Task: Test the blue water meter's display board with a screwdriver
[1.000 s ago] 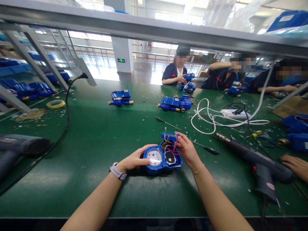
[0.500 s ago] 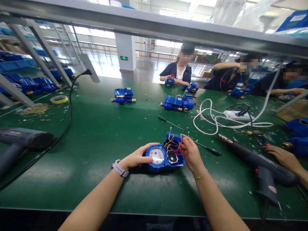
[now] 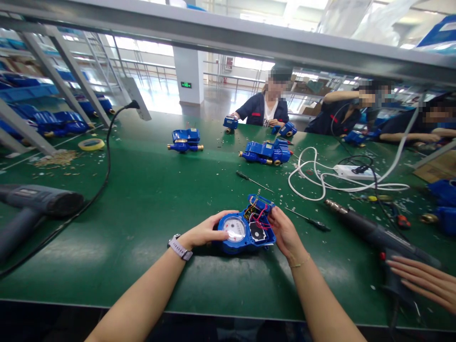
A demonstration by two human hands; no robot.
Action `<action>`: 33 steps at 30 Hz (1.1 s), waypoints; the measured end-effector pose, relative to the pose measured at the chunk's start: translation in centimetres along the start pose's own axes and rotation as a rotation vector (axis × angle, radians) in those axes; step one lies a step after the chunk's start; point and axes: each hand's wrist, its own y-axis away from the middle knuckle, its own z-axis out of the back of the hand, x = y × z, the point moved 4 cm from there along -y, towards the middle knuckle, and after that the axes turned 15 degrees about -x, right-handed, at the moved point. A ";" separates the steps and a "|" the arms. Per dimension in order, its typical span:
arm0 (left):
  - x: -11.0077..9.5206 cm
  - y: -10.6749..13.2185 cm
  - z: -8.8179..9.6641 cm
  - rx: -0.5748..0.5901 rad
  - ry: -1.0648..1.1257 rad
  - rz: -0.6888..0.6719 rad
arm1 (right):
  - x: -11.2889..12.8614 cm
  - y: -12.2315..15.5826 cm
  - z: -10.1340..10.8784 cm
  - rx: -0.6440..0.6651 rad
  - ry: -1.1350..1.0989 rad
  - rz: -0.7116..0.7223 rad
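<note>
While the left hand (image 3: 206,232) grips the blue water meter (image 3: 234,230) toward the front edge of the work surface (image 3: 135,223), the right hand (image 3: 287,233) grasps its raised, wired cover (image 3: 259,203); 2 screwdrivers (image 3: 320,225) lie beyond.

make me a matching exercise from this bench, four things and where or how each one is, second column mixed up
Things:
1. left hand
2. right hand
3. tape roll
4. power strip on the green table

Places and states:
A. yellow, lying flat
B. at the lifted blue part with red wires
C. white, with a black plug at it
D. by the round dial of the blue meter

Right pairs: 1-D, 2-B, 3-A, 4-C
</note>
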 end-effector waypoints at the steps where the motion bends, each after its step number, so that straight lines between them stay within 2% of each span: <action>1: 0.0 0.0 0.0 0.002 0.001 0.001 | 0.0 0.0 0.0 0.021 -0.001 -0.006; 10: 0.0 0.0 0.0 0.016 -0.005 -0.006 | 0.5 -0.1 0.0 0.175 0.044 -0.036; 18: -0.1 0.1 0.1 0.026 -0.022 -0.009 | 0.1 0.0 0.5 0.142 0.026 0.096; 23: -0.4 0.2 0.5 -0.010 -0.082 -0.040 | 0.5 0.7 0.4 0.128 0.053 0.158; 29: -1.4 0.6 0.4 -0.064 -0.173 -0.159 | 1.6 2.1 1.1 0.075 0.135 0.266; 33: -2.1 1.1 0.0 -0.114 -0.286 -0.309 | 2.0 3.6 1.9 0.061 0.210 0.306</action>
